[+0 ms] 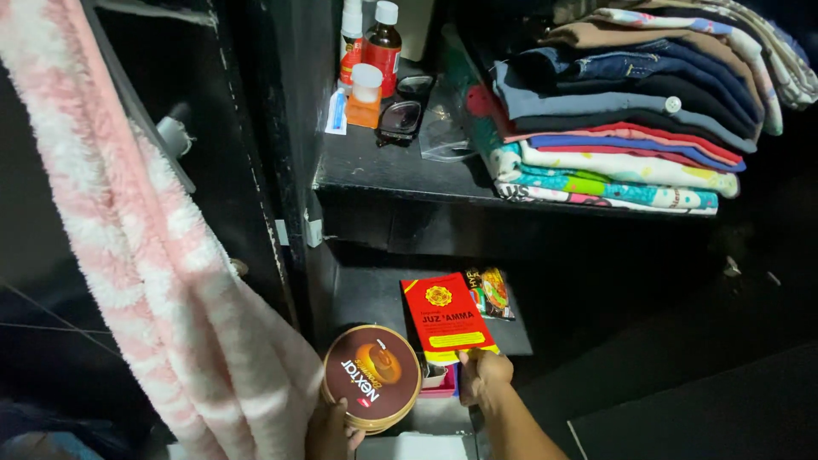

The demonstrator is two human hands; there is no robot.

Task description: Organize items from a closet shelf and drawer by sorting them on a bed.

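My left hand holds a round brown tin with an orange picture on its lid, low in the view by the lower shelf. My right hand pinches the near edge of a thin red book with a yellow emblem, which lies on the dark lower shelf. A small pink box sits just under the book's near corner, between the two hands. Beside the book at the back lies a colourful snack packet.
A pink-and-white fluffy towel hangs at the left over the open cupboard door. The upper shelf holds bottles, a small orange jar, sunglasses and a stack of folded clothes.
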